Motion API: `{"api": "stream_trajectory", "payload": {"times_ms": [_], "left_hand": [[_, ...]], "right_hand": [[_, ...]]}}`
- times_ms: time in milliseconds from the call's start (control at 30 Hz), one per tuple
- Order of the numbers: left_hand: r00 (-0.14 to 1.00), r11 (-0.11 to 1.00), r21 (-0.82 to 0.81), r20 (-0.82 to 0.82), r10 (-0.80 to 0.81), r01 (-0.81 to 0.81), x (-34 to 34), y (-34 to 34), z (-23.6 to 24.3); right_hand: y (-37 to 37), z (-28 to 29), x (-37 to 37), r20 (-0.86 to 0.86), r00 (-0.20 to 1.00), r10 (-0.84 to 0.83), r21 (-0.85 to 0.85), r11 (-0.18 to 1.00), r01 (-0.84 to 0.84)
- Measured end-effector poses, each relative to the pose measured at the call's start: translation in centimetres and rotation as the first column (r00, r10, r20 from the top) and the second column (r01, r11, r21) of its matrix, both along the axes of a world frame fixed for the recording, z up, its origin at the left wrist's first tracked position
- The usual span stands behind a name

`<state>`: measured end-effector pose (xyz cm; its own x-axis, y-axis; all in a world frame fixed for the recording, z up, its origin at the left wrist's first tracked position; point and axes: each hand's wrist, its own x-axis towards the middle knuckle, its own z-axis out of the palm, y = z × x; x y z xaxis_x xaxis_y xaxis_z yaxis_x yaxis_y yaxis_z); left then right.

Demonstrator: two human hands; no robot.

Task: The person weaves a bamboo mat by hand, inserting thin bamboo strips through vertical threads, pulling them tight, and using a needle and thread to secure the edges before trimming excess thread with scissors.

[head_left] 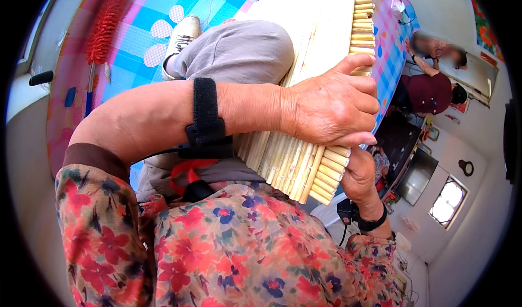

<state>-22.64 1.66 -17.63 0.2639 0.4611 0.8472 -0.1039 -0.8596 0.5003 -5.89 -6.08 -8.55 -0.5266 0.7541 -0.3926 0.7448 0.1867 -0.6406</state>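
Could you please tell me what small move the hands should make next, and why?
Perhaps press lightly with the left hand to steady the stick mat: that hand lies across its edge, the right hand is at the edge just below, and stick ends jut past the upper layer near the lower corner.

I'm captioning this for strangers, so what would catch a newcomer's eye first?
Probably the pale mat of stalks slanting from top centre to mid-picture, with the left hand across it and the right hand at its lower end. Next might come the fluffy red duster at upper left, then the floral top below.
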Motion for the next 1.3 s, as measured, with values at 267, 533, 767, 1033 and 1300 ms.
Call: {"api": "stream_trajectory", "payload": {"times_ms": [267,533,767,1033,1300], "left_hand": [[1.000,1.000,-0.003,0.006,0.007,-0.007,0.6,-0.2,0.4],[1.000,1.000,0.009,-0.007,0.002,-0.002,0.2,-0.3,0.6],[1.000,1.000,-0.018,-0.010,0.018,-0.018,0.0,-0.5,1.1],[1.000,1.000,-0.030,-0.012,0.008,-0.009,0.4,-0.4,1.1],[1.000,1.000,-0.018,-0.003,0.003,-0.003,0.5,0.1,1.2]], "right_hand": [[0.1,0.2,0.7,-0.089,0.995,0.053,0.012,0.999,-0.052],[-0.1,0.2,0.7,-0.164,0.986,-0.011,-0.075,0.997,-0.001],[0.0,1.0,-0.5,0.024,0.988,0.152,0.257,0.954,-0.153],[0.5,0.8,0.2,-0.079,0.991,0.107,0.123,0.988,-0.097],[0.8,0.7,1.2,-0.080,0.994,0.080,-0.004,0.997,-0.081]]}}
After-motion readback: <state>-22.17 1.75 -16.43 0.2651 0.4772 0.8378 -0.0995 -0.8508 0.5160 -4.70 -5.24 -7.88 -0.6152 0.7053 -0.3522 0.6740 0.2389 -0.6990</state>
